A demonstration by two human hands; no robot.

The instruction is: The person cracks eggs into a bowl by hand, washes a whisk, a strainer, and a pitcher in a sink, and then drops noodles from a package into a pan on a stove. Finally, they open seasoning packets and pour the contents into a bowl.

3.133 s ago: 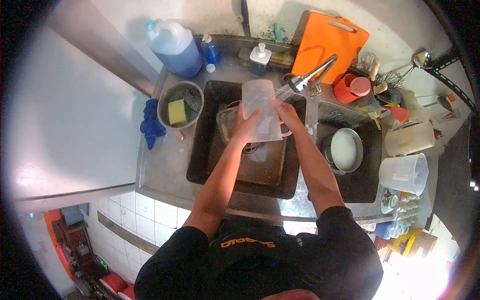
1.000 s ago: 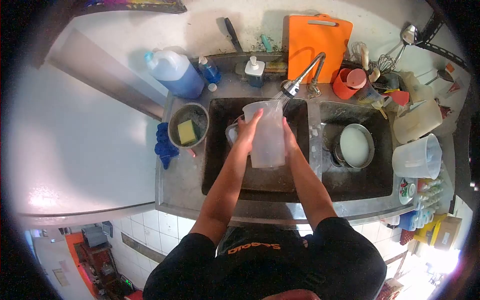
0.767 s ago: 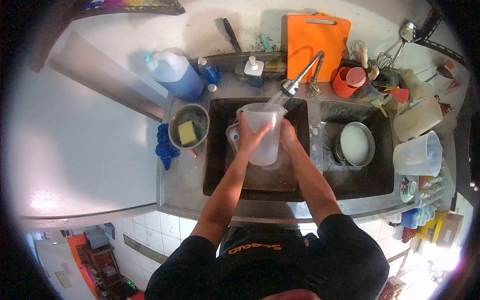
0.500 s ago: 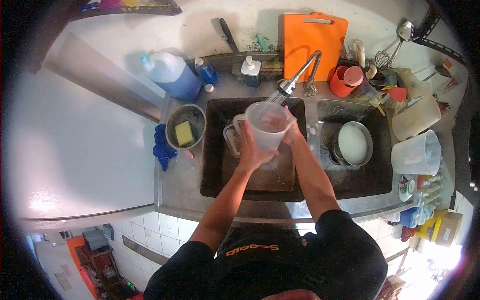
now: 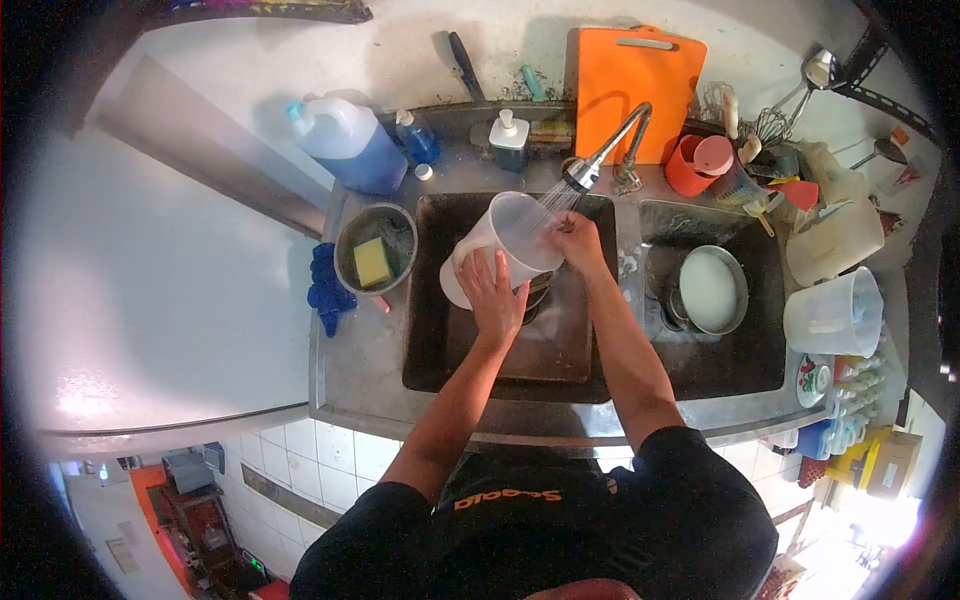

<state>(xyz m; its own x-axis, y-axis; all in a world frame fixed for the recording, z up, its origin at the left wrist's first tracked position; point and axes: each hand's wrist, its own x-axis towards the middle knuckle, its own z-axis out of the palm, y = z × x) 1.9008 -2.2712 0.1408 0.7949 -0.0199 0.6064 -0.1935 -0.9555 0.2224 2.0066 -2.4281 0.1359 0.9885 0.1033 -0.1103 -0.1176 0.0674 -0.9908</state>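
A translucent plastic pitcher [image 5: 510,235] lies tilted over the left sink basin [image 5: 440,350], its mouth toward the upper right. Water sprays into the mouth from the faucet head [image 5: 580,175]. My left hand [image 5: 493,298] rests spread against the side of the pitcher, fingers apart, supporting it. At the mouth's right rim is my right hand [image 5: 577,240], its fingers bent together on the rim. Part of a metal item shows beneath the pitcher, mostly hidden.
A bowl [image 5: 345,250] with a yellow sponge [image 5: 372,262] stands left of the basin. The right basin holds a pot of whitish liquid [image 5: 708,290]. Behind are soap bottles [image 5: 508,140], an orange board [image 5: 635,90] and red cups [image 5: 690,165]. Another pitcher [image 5: 835,312] stands right.
The pitcher has tipped from near upright onto its side, its base swinging left and down. My left hand now lies flat on its side, and my right hand has moved to the rim.
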